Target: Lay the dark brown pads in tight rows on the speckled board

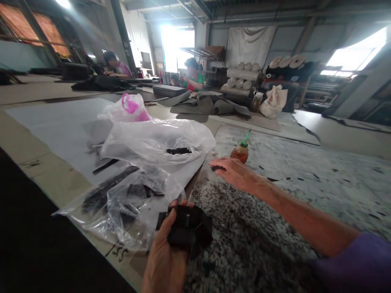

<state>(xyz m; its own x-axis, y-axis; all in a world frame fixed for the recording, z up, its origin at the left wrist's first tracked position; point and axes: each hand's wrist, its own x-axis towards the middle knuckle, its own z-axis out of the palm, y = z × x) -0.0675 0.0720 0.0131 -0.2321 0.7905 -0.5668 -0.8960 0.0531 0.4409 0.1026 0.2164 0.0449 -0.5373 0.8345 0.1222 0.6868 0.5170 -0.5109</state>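
My left hand (166, 248) is closed round a bunch of black flat pieces (189, 228), thumb on top, low in the middle of the head view. Farther forward, my right hand (229, 171) reaches over the worktop with its fingers bent round a small black piece (218, 167). Just behind that hand stands an orange-brown bottle (240, 154) with a green nozzle. A clear plastic bag (146, 138) lies to the left, its mouth open, with black pieces (179, 151) showing inside. Another clear bag (122, 203) with black contents is beside my left hand.
The worktop (293, 183) is covered with dark smears and scattered black scraps. A pink-and-white bag (132, 106) sits behind the clear bags. Grey sheets (210, 105) and a cloth sack (274, 101) lie farther back. Two people (194, 77) (119, 67) work across the room.
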